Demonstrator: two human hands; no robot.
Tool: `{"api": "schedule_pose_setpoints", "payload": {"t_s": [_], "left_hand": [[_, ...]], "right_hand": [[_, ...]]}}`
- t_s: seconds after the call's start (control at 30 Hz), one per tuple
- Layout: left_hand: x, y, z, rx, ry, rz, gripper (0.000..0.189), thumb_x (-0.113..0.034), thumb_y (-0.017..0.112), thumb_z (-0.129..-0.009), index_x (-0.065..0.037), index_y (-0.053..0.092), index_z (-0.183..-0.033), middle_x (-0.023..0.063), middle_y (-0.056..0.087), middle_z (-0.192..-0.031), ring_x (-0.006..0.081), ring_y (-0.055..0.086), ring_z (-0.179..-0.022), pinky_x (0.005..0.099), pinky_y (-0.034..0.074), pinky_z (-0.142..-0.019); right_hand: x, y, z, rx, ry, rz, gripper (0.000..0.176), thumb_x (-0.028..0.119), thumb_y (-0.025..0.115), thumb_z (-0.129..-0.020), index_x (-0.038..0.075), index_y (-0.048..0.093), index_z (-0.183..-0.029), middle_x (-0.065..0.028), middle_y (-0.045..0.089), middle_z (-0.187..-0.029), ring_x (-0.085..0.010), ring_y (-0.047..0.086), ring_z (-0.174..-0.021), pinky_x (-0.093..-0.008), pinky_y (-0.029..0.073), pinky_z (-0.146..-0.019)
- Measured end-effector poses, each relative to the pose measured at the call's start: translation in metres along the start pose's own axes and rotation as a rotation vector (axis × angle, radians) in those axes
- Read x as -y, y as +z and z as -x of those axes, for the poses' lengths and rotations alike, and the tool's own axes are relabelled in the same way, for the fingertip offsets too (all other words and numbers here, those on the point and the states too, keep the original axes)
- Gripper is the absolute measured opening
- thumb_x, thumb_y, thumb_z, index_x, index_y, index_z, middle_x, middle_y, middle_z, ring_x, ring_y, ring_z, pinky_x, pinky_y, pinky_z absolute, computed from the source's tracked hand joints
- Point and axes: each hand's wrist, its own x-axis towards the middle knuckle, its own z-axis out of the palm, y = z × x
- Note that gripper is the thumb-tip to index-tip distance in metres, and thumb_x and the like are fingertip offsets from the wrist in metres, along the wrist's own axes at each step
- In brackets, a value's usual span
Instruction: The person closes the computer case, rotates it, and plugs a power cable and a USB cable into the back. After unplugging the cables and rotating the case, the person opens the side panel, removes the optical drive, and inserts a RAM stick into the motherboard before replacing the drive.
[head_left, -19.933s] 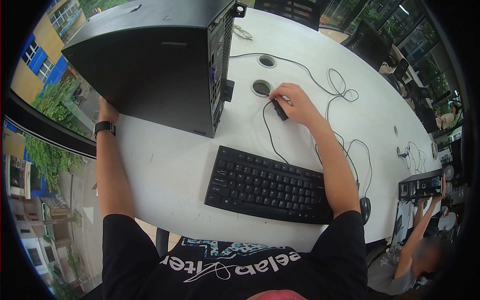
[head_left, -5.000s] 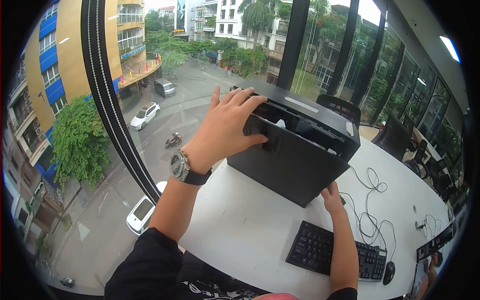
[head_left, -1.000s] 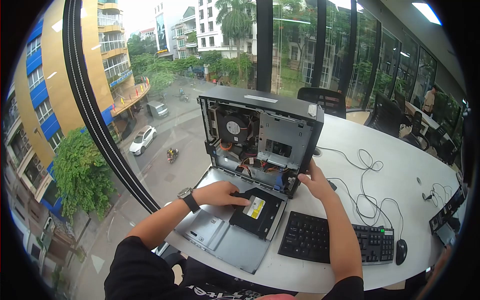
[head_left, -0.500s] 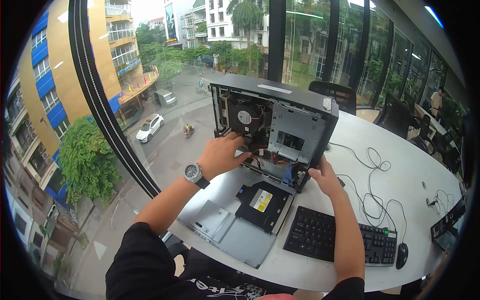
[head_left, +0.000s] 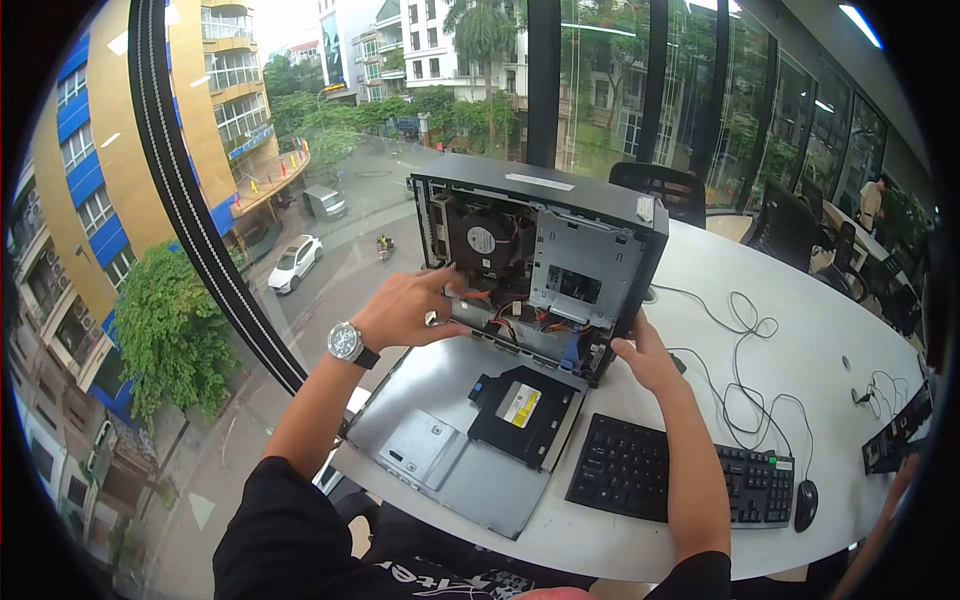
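A desktop computer case [head_left: 592, 262] stands on its edge with its side open towards me. Inside it are a black fan [head_left: 482, 240], a grey metal drive bracket [head_left: 575, 270] and a tangle of coloured cables [head_left: 515, 312]. My left hand [head_left: 408, 308] hovers at the lower left of the opening, thumb and fingers apart, close to an orange-red cable [head_left: 478, 294]. My right hand [head_left: 648, 354] grips the case's lower right edge, thumb in front and fingers hidden behind. Flat in front of the case lie a metal side panel [head_left: 410, 400] and, on it, a black optical drive [head_left: 515, 410].
Right of the panel are a black keyboard [head_left: 620, 465] and a mouse [head_left: 806, 505] on the white table [head_left: 740, 360]. Loose cables [head_left: 740, 340] curl behind them. A window [head_left: 350, 220] borders the left. Another person's arm [head_left: 895, 500] reaches in at the far right, near a dark device [head_left: 895, 430].
My left hand has drawn back leftward and down from inside the case, and its fingers have spread. The orange-red cable now shows beside them. My right hand stays on the case.
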Motion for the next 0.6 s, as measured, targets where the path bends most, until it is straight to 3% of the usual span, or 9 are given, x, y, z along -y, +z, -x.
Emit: {"api": "schedule_pose_setpoints", "payload": {"t_s": [0.03,0.1,0.2,0.23,0.3,0.37,0.4,0.47,0.6], "left_hand": [[-0.004,-0.004,-0.002,-0.002,0.001,-0.001,0.035,-0.039,0.075,-0.084,-0.006,0.072,-0.076,0.0089,0.066,-0.107,0.0255,0.066,-0.081,0.0362,0.051,-0.066],[-0.021,-0.016,-0.014,-0.348,0.092,-0.019,0.024,-0.032,0.080,-0.078,-0.010,0.075,-0.084,0.0090,0.067,-0.110,0.0265,0.066,-0.089,0.0370,0.052,-0.077],[-0.034,-0.045,-0.057,-0.577,0.180,-0.109,0.033,-0.031,0.080,-0.077,-0.009,0.073,-0.101,0.0117,0.066,-0.116,0.0302,0.060,-0.110,0.0425,0.045,-0.097],[-0.036,-0.053,-0.079,-0.620,0.187,-0.087,0.038,-0.031,0.079,-0.079,-0.008,0.071,-0.108,0.0127,0.066,-0.117,0.0315,0.058,-0.116,0.0441,0.042,-0.102],[-0.036,-0.060,-0.133,-0.682,0.218,-0.018,0.043,-0.038,0.075,-0.085,-0.007,0.069,-0.112,0.0143,0.066,-0.118,0.0334,0.057,-0.119,0.0449,0.040,-0.105],[-0.020,-0.052,-0.179,-0.428,0.163,0.070,0.058,-0.057,0.063,-0.091,-0.007,0.069,-0.120,0.0160,0.065,-0.126,0.0360,0.055,-0.125,0.0450,0.041,-0.106],[-0.025,-0.041,-0.191,-0.436,0.170,0.082,0.058,-0.057,0.063,-0.091,-0.007,0.069,-0.120,0.0160,0.065,-0.126,0.0360,0.055,-0.125,0.0450,0.041,-0.106],[-0.034,-0.031,-0.207,-0.053,-0.182,0.172,0.077,-0.075,0.051,-0.089,-0.009,0.068,-0.127,0.0172,0.065,-0.130,0.0370,0.058,-0.124,0.0437,0.045,-0.104],[-0.030,-0.038,-0.210,0.138,-0.224,0.197,0.089,-0.084,0.047,-0.083,-0.010,0.068,-0.126,0.0203,0.069,-0.122,0.0370,0.065,-0.113,0.0416,0.050,-0.098]], "right_hand": [[0.000,0.003,-0.001,-0.001,-0.002,0.001,0.093,0.034,0.072,-0.087,-0.001,0.021,-0.157,-0.0239,0.043,-0.151,-0.0328,0.051,-0.131,-0.0414,0.046,-0.103],[0.013,0.014,-0.002,-0.333,-0.381,0.083,0.098,0.032,0.078,-0.083,0.000,0.020,-0.156,-0.0239,0.034,-0.157,-0.0361,0.042,-0.138,-0.0448,0.042,-0.108],[0.044,0.009,-0.008,-0.682,-0.797,0.669,0.099,0.028,0.088,-0.073,0.006,0.030,-0.150,-0.0251,0.031,-0.157,-0.0419,0.036,-0.142,-0.0476,0.034,-0.114],[0.058,0.016,-0.008,-0.740,-0.886,0.793,0.086,0.030,0.087,-0.073,0.009,0.044,-0.144,-0.0202,0.038,-0.154,-0.0385,0.039,-0.141,-0.0477,0.034,-0.115],[0.078,0.034,-0.004,-0.575,-0.959,1.027,0.062,0.028,0.083,-0.077,0.011,0.060,-0.131,-0.0118,0.049,-0.148,-0.0320,0.045,-0.138,-0.0491,0.033,-0.116],[0.090,0.050,-0.011,-0.450,-0.904,1.139,0.050,0.026,0.077,-0.080,0.012,0.063,-0.127,-0.0082,0.054,-0.145,-0.0288,0.046,-0.138,-0.0495,0.032,-0.116],[0.093,0.055,-0.014,-0.341,-0.846,1.236,0.040,0.024,0.072,-0.084,0.013,0.067,-0.122,-0.0046,0.058,-0.141,-0.0256,0.048,-0.137,-0.0499,0.031,-0.117],[0.094,0.056,-0.019,-0.322,-0.797,1.306,0.038,0.023,0.067,-0.086,0.013,0.067,-0.123,-0.0041,0.058,-0.141,-0.0246,0.048,-0.137,-0.0499,0.031,-0.117],[0.099,0.061,-0.025,-0.304,-0.769,1.392,0.038,0.022,0.058,-0.090,0.013,0.065,-0.127,-0.0041,0.059,-0.140,-0.0255,0.047,-0.138,-0.0503,0.031,-0.118]]}}
